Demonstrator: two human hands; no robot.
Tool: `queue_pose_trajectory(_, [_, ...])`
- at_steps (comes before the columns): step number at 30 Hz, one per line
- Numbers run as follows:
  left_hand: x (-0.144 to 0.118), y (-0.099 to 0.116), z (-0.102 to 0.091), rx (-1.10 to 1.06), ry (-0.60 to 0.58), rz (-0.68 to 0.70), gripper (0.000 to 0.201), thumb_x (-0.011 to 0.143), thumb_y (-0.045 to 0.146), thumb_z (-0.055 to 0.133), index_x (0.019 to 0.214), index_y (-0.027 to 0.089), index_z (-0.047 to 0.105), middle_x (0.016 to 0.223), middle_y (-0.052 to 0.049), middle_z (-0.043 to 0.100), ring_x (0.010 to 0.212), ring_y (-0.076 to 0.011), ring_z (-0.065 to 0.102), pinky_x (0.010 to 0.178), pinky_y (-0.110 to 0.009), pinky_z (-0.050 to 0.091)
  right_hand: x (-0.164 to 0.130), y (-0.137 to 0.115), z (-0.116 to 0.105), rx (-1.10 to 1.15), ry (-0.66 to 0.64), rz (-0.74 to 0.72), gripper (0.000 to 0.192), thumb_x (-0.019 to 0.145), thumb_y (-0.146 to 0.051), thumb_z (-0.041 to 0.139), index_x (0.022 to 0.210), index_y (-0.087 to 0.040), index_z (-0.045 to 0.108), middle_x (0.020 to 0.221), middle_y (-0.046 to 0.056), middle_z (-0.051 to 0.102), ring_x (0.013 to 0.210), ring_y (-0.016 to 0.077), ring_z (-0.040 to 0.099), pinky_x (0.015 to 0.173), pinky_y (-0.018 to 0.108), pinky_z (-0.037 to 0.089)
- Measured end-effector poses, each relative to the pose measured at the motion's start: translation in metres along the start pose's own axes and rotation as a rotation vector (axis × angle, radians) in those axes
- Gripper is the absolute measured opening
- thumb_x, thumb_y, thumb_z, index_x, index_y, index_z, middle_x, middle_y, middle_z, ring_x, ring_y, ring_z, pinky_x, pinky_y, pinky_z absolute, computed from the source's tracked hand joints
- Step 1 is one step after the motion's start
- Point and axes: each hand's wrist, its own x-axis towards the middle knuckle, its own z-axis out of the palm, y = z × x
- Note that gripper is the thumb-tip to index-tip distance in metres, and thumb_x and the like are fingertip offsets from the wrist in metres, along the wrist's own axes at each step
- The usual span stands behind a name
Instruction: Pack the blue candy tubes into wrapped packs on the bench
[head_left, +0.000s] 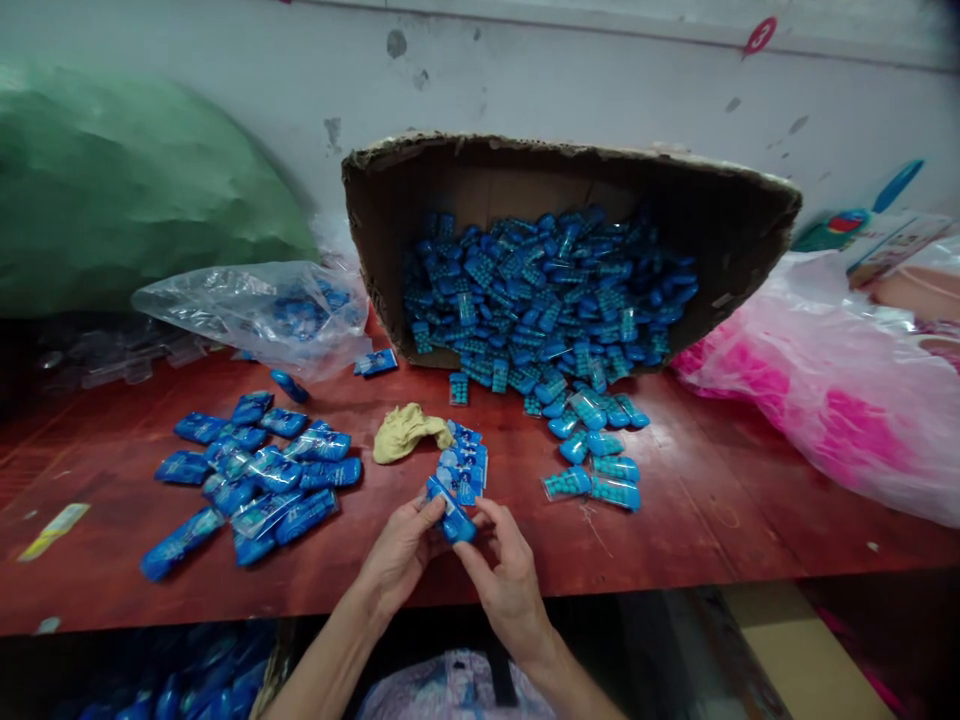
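Right hand (508, 575), left hand (403, 550), packet (453, 516) slanting, rounded end lower right

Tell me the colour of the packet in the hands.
The packet is mostly blue; head view shows it.

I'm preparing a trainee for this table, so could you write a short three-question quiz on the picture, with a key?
1. True or false: the open side of the carton faces the camera.
2. What colour is the crumpled thing beside the printed cards?
A. Green
B. Yellow
C. Pink
3. Fill in the missing word: the left hand and the right hand hold one blue ____ between them.

Key
1. True
2. B
3. pack
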Motion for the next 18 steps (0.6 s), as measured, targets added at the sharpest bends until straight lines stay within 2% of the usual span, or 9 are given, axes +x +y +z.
queue_pose_trajectory(5, [0.001,0.000,-0.003,-0.069,-0.016,-0.053,0.015,0.074,0.025,0.061,0.084,0.015,0.061,0.082,-0.006,0.070,0.075,-0.0167,0.065,0.068,-0.027,0.050,0.005,0.003,0.005,0.265,0.035,0.187,0.041,0.071,-0.013,0.059,0.110,-0.022,0.049,0.084,0.000,0.055,0.076,0.0146,0.056,0.070,0.028,0.049])
queue_pose_trajectory(8, [-0.001,0.002,-0.004,-0.095,-0.057,-0.081,0.017,0.076,0.024,0.058,0.089,0.014,0.063,0.088,-0.008,0.070,0.080,-0.0175,0.065,0.068,-0.026,0.050,0.009,0.003,0.001,0.436,0.019,0.288,0.046,0.066,-0.013,0.064,0.108,-0.023,0.049,0.080,-0.002,0.053,0.074,0.0133,0.055,0.068,0.026,0.048])
queue_pose_trajectory(13, [-0.004,0.004,-0.007,-0.089,-0.156,-0.148,0.022,0.078,0.022,0.055,0.097,0.013,0.063,0.088,-0.009,0.069,0.084,-0.0182,0.064,0.075,-0.029,0.048,0.015,0.004,-0.014,0.430,-0.159,0.329,0.070,0.057,-0.011,0.071,0.120,-0.028,0.047,0.098,0.000,0.054,0.084,0.0158,0.055,0.075,0.029,0.047])
queue_pose_trajectory(16, [-0.004,0.002,-0.009,-0.080,-0.201,-0.180,0.021,0.078,0.022,0.056,0.095,0.013,0.064,0.087,-0.009,0.069,0.079,-0.0173,0.064,0.073,-0.029,0.048,0.019,0.005,-0.022,0.436,-0.294,0.288,0.072,0.055,-0.012,0.074,0.120,-0.031,0.049,0.111,0.001,0.050,0.098,0.0202,0.052,0.082,0.033,0.045])
queue_pose_trajectory(18, [-0.004,0.000,-0.008,-0.092,-0.204,-0.191,0.021,0.077,0.021,0.057,0.095,0.014,0.064,0.087,-0.008,0.069,0.074,-0.0154,0.063,0.071,-0.029,0.049,0.021,0.007,-0.024,0.487,-0.339,0.281,0.071,0.054,-0.014,0.075,0.118,-0.033,0.051,0.111,0.001,0.050,0.100,0.0209,0.051,0.082,0.033,0.045])
